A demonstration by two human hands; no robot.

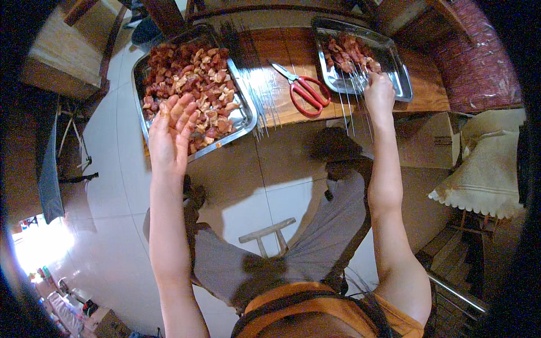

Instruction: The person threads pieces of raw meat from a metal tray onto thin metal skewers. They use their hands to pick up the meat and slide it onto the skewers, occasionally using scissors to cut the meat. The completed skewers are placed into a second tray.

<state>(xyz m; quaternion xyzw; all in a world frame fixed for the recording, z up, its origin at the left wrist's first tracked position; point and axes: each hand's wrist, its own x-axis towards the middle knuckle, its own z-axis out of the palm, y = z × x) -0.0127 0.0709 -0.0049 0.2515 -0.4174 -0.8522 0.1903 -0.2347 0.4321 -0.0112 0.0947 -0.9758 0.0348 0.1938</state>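
Note:
My left hand is raised, palm up with fingers apart, in front of a metal tray heaped with raw meat chunks. Nothing is in it. Over the near edge of a second metal tray, my right hand is closed on a meat skewer, whose meat shows just beyond the fingers. Most of that skewer's shaft is hidden by the hand. Several threaded meat skewers lie in this tray, their bare metal ends sticking out over the near rim.
Between the trays, red-handled scissors and a bundle of bare metal skewers lie on a wooden bench. The skewers overhang its near edge. To the right are a cardboard box and a scallop-edged cloth.

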